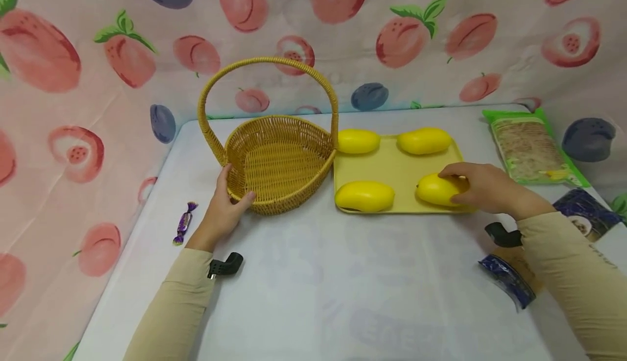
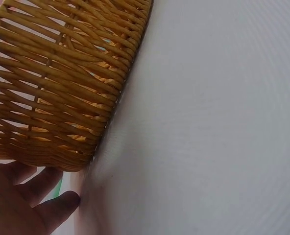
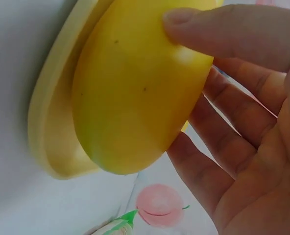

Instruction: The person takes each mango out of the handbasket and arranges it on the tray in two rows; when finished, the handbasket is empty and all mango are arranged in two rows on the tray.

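Note:
My left hand (image 1: 222, 211) holds the near left side of a brown wicker basket (image 1: 294, 200), its thumb at the rim. In the left wrist view the fingers (image 2: 61, 205) lie by the outside of the basket's wall; the thumb is out of that view. With thumb and fingers my right hand (image 1: 482, 187) grips a yellow mango (image 1: 436, 189) at the near right corner of a pale yellow tray (image 1: 392, 170). The right wrist view shows the thumb on one side of this mango (image 3: 135, 93) and the fingers on the other. Several mangoes (image 1: 364, 196) lie on the tray.
A purple wrapped candy (image 1: 184, 223) lies left of the basket. At the right are a green-edged packet (image 1: 531, 148), a dark packet (image 1: 588, 211) and a blue and brown packet (image 1: 509, 279). The basket's tall handle (image 1: 269, 60) stands upright. Fruit-printed cloth (image 1: 323, 34) hangs behind the table.

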The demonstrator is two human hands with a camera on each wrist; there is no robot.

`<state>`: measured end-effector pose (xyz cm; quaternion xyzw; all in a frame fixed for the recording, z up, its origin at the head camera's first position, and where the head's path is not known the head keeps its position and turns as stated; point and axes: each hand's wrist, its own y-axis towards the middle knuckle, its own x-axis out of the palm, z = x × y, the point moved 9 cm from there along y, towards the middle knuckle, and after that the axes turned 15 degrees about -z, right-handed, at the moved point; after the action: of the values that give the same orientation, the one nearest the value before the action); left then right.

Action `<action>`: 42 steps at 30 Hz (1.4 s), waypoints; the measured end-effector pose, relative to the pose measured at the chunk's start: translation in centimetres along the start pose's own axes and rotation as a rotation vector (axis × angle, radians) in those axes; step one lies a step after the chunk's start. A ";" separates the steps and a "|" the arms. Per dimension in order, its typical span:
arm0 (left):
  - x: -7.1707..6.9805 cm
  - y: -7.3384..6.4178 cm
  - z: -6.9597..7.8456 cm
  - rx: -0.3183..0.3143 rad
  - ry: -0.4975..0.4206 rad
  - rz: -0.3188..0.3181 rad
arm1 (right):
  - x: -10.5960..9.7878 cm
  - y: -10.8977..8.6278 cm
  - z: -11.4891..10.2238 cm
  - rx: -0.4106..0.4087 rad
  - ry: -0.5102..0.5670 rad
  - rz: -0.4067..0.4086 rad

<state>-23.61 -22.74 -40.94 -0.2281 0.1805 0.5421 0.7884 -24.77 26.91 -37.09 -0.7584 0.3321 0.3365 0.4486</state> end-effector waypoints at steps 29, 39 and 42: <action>-0.3 0.1 -0.1 -0.020 0.019 -0.006 | 1.0 -0.2 0.2 -0.059 0.094 -0.065; -0.3 0.0 0.0 -0.042 0.031 -0.018 | 0.6 -0.4 0.1 -0.059 0.079 -0.032; -0.3 0.1 0.1 -0.038 0.032 -0.017 | 0.5 -0.4 0.1 -0.033 0.067 -0.030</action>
<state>-23.79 -22.87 -40.72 -0.2532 0.1807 0.5352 0.7854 -24.22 27.09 -37.32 -0.7815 0.3301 0.3097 0.4293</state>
